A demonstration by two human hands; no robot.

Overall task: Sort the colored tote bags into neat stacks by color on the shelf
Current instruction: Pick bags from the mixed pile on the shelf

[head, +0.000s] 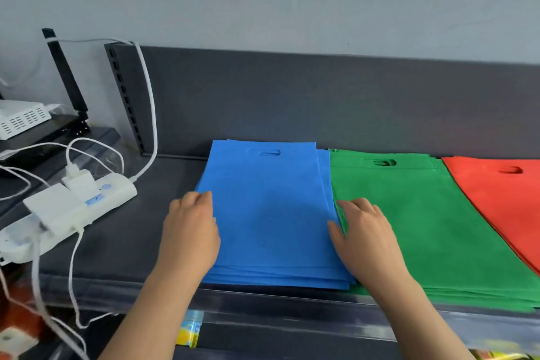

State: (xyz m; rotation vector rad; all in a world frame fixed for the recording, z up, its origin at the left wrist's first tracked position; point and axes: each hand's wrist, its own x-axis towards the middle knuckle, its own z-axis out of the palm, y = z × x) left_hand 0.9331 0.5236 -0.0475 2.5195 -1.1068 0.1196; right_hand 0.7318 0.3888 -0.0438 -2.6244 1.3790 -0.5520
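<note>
A stack of blue tote bags (271, 207) lies flat on the dark grey shelf (122, 237), handle cut-outs toward the back. Beside it on the right sits a green stack (432, 222), its left edge overlapping the blue one, and a red stack (508, 193) lies at the far right. My left hand (190, 231) rests against the blue stack's left edge with fingers loosely bent. My right hand (362, 237) touches the seam where the blue and green stacks meet, its thumb on the blue bags and its fingers on the green edge.
Two white power strips (67, 207) with plugged chargers and trailing white cables occupy the shelf's left part. A black router (43, 131) and a white box stand behind them. The shelf's back panel (321, 102) rises behind the bags. Yellow packaging (190, 330) shows below the shelf's front edge.
</note>
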